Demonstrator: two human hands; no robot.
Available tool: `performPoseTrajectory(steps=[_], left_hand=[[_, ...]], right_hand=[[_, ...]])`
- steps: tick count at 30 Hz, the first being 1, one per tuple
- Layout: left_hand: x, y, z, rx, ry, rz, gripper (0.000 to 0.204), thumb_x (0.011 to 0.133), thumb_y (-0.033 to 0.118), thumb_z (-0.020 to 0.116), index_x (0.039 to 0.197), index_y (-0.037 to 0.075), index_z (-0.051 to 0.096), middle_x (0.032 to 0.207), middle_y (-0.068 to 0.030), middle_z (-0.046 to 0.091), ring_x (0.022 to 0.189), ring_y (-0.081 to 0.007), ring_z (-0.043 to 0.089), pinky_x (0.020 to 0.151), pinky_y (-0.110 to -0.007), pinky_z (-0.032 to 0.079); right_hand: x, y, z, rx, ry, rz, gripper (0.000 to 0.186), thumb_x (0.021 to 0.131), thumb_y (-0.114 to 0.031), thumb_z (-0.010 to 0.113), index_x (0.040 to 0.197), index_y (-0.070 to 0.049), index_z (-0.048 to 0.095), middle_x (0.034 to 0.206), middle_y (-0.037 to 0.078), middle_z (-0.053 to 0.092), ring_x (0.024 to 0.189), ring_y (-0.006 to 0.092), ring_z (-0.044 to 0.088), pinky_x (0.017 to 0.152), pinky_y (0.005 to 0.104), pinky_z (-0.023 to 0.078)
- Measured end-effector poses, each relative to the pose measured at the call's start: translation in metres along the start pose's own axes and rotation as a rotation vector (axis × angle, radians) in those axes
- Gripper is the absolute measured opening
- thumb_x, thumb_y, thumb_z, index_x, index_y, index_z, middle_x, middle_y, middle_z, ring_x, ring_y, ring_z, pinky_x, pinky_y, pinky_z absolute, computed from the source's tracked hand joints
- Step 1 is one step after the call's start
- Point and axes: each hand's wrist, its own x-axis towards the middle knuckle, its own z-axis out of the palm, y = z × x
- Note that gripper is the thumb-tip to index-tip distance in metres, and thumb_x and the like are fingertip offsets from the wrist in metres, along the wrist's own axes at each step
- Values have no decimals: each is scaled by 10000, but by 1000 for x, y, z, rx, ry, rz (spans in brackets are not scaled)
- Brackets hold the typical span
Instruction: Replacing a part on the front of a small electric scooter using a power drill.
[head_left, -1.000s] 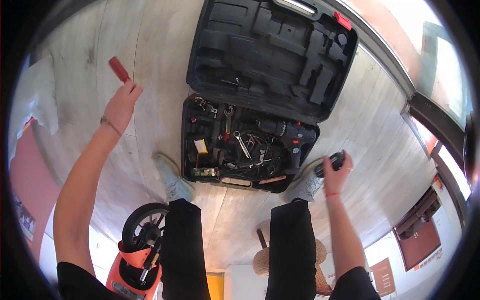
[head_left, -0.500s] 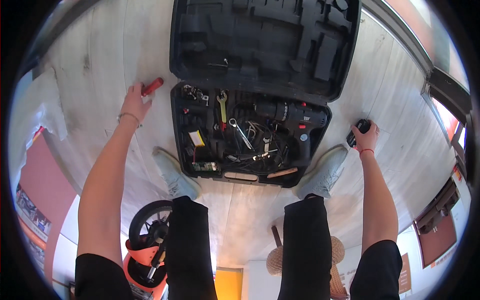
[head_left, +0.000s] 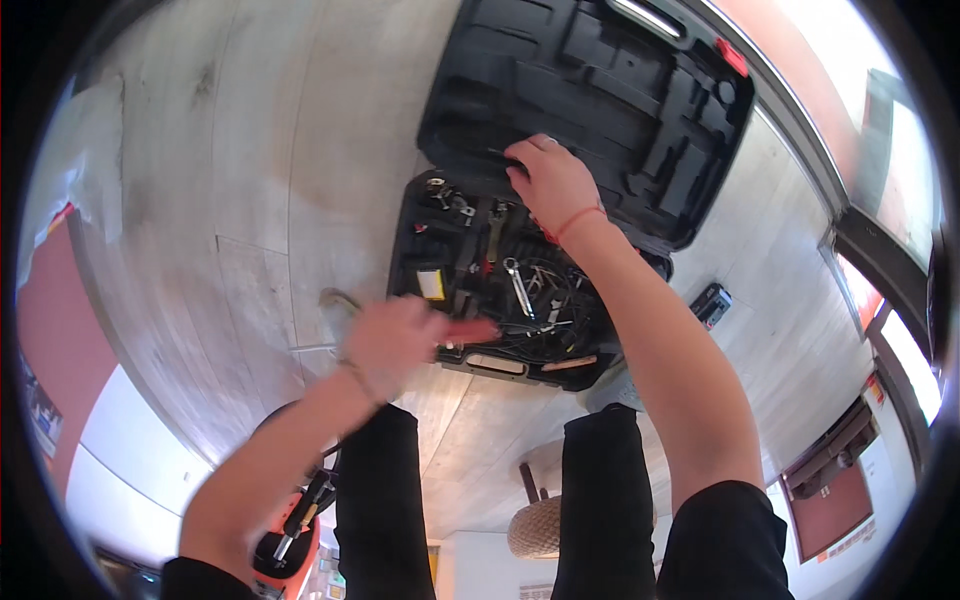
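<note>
My left hand (head_left: 395, 345), blurred by motion, grips a stick-shaped red tool (head_left: 472, 331) over the near edge of the black toolbox (head_left: 408, 230). Its exact kind is smeared. Across the hinge side reaches my right hand (head_left: 555, 185), its fingers curled together at the lower part of the open lid (head_left: 600, 110); what they pinch, if anything, is hidden. In the box lie a wrench (head_left: 518, 287), an open-end wrench (head_left: 494, 232), a yellow-white pouch battery (head_left: 430, 284), cables and small metal fittings (head_left: 450, 198). My right forearm covers most of the power drill.
On the floor right of the case lies a black battery pack (head_left: 712, 303). My legs and shoes stand close to the near edge. A wicker-like stool (head_left: 535, 528) and an orange wheeled thing (head_left: 290, 545) are behind. A door frame runs along the right.
My right hand has let go of the black pack on the floor and moved left to the lid. My left hand has brought the red tool right and nearer, over the box. The view has turned.
</note>
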Motion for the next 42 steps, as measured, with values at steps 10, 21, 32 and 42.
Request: performPoseTrajectory(steps=[10,21,32,42], left_hand=[[54,66,72,53,142,176,217,703,149,523,895,51,547,925,-62,503,960,-206,453,797,-345,388],[-149,172,42,-761,-253,-240,211,744,143,523,934,50,523,888,-89,551,841,-234,538,730,-357,431],[-316,182,-92,-726,-263,-607,582,792,251,615,1269,71,334,1323,-94,338,1226,-206,317,981,-355,299],[-334,174,-68,-660,91,-739,149,636,128,617,782,98,612,889,-9,605,856,-153,561,845,-345,410]], right_hand=[[41,-27,35,-506,-206,-107,153,747,-44,485,886,-40,548,930,156,525,853,296,560,728,372,473],[28,-24,24,-144,-32,58,116,722,-114,540,809,-56,591,861,127,573,838,303,561,710,383,463],[43,-30,31,-545,-254,-30,265,769,-49,487,1033,-72,482,1036,174,518,883,381,531,734,446,445],[46,15,41,-598,-284,-12,211,764,-70,473,968,-40,517,996,171,544,876,376,539,740,445,439]])
